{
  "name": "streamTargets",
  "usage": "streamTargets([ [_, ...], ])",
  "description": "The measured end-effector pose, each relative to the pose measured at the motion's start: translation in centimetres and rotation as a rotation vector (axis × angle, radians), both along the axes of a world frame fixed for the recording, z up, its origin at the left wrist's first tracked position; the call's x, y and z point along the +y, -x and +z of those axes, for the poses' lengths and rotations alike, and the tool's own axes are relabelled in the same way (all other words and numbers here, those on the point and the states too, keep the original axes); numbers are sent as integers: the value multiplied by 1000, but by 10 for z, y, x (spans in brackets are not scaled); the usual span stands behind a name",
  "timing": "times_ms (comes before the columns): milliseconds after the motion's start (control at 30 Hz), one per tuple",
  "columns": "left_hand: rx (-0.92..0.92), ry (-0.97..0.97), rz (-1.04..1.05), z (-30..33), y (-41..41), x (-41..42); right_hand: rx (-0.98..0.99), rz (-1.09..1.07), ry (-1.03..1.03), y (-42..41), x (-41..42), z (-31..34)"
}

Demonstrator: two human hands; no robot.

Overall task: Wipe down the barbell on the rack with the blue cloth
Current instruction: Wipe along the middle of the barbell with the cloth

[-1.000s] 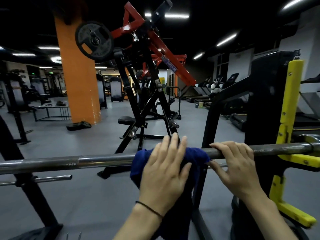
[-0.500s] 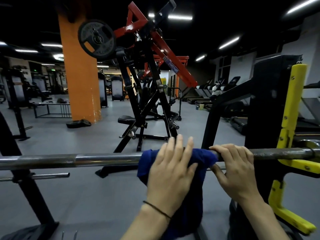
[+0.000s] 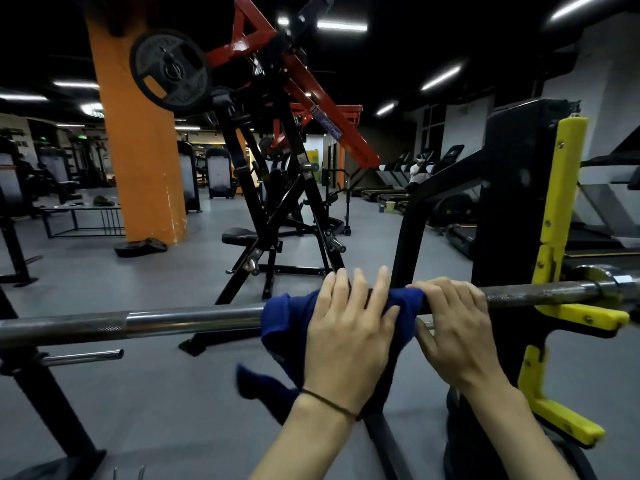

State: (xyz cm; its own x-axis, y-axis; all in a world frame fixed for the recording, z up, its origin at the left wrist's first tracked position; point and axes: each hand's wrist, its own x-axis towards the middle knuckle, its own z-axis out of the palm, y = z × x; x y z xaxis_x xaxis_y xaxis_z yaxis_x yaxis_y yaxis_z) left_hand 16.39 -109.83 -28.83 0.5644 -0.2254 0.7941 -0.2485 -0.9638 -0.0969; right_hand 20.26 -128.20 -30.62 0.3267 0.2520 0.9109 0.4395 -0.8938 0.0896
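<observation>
Both hands sit further right along the bar than a second ago, and the cloth has slid with them toward the yellow hook. Left hand lies palm-down over the blue cloth, fingers spread and curled over the top of the barbell, grip pressing the cloth onto the bar. A thin dark band circles the left wrist. Right hand is just beside the left, touching the cloth's right edge, grip closed over the bare bar with fingers hooked over the top and thumb underneath.

Cloth is draped over the middle of the barbell; one loose end hangs down below the left wrist, slightly blurred. Barbell runs horizontally across the view, shiny with a knurled patch on the left part, duller and darker on the right. Its right end rests in a yellow hook on the black rack upright. A short chrome peg sticks out from the left rack post below the bar.

Behind: grey gym floor, orange pillar, a black and red plate-loaded machine carrying a weight plate, treadmills far right.
</observation>
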Motion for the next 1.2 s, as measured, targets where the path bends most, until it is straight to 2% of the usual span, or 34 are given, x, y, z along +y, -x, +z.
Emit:
streamTargets([
  [100,28,-7,24,-9,15,48,3,-17,64,0,-3,8],
  [233,-14,20,131,-22,28,97,99,72,116,3,-5,27],
  [367,-8,104,155,-9,18,68,411,58,135,6,-7,53],
  [400,-10,97,127,-7,13,52,439,56,136,6,-7,53],
  [533,-25,26,9,-3,-3,0,254,51,87,10,-4,34],
  [667,-2,-68,-23,-4,2,19,100,11,61,7,-15,9],
  [733,-28,-78,4,-8,9,47,70,-7,44,5,-26,7],
  [833,-25,12,96,-14,21,83,40,-13,-19,3,-26,8],
  [967,4,116,137,-6,13,47,24,-38,-130,0,-14,9],
  [1100,4,-7,-6,-4,1,-6,20,-30,-110,-1,-16,7],
  [1200,4,-43,-22,-6,4,17,7,-33,-94,-1,-19,5],
])
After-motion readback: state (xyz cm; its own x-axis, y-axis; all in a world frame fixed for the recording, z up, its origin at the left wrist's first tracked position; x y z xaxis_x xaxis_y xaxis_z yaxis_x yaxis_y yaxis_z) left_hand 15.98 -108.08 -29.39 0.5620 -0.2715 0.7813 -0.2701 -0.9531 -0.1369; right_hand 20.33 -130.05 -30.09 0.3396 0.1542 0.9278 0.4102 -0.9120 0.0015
